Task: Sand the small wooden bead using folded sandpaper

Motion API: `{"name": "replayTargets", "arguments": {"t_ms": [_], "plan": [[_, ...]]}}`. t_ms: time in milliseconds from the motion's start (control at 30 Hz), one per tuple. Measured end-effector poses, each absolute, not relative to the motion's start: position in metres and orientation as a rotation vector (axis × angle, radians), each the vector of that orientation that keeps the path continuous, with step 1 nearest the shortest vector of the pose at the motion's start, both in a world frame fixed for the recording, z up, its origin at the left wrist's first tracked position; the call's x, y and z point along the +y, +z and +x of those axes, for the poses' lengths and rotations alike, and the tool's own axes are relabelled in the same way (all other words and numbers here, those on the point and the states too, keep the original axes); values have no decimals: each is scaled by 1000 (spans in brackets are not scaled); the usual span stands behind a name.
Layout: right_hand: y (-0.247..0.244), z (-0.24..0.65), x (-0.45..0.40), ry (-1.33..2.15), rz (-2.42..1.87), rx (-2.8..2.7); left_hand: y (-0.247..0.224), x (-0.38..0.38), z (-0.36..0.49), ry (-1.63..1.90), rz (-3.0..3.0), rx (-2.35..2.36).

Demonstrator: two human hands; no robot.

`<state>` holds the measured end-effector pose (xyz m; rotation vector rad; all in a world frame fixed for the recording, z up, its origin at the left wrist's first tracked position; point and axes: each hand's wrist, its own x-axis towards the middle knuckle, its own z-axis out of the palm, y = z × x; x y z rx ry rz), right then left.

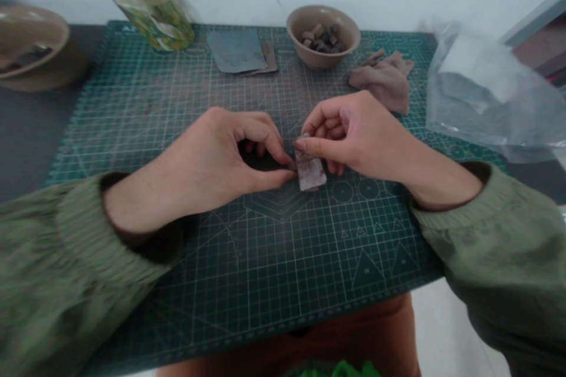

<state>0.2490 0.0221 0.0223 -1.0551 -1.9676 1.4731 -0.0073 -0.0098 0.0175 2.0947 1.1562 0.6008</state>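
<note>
Over the middle of the green cutting mat (274,259), both of my hands meet at a small piece of worn sandpaper (312,171), pale with brown smudges. My right hand (354,135) pinches its upper end between thumb and fingers. Coming in from the other side, my left hand (239,153) has thumb and index finger pressed together at the left edge of the sandpaper. Something small and dark seems to sit between those fingertips, too hidden to name.
Behind my hands stand a bottle (152,5), grey sandpaper sheets (239,51) and a bowl of small dark chunks (323,49). A crumpled brown cloth (384,82) and a clear plastic bag (481,94) lie to the right. Far left is a larger bowl (39,73).
</note>
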Motion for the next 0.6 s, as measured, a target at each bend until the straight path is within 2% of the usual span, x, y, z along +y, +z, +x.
{"name": "replayTargets", "arguments": {"t_ms": [100,600], "plan": [[23,250,22,1560,-1032,-1981,18,-10,-7,594,2084,1169],[25,250,22,1528,-1013,-2024,16,-10,-7,594,2106,1162]]}}
